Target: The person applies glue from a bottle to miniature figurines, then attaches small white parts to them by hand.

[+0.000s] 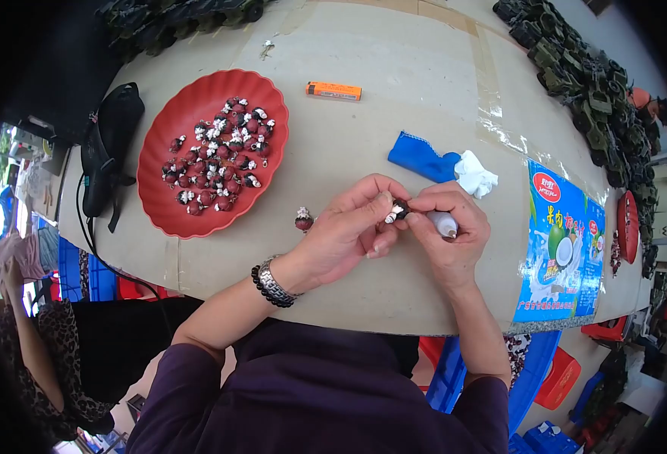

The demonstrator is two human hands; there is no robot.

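My left hand (341,231) is closed, its thumb and fingers pinching a small black-and-white charm (396,212) at the table's near middle. My right hand (458,242) meets it there, fingertips against the charm's other side. Tucked in the curled fingers of that hand is a small whitish tube or bottle (445,225); most of its body is hidden. One more charm, dark red and white (303,219), lies on the table just left of my left hand. Further left, a red scalloped plate (155,155) bears several round charms in dark red, black and white.
An orange box-like stick (333,91) lies at the far middle. Blue cloth (423,157) and crumpled white tissue (475,174) sit beyond my right hand. A blue printed sheet (562,242) is taped at right. Black tool-like object (108,151) with a cord stands left; another person sits there.
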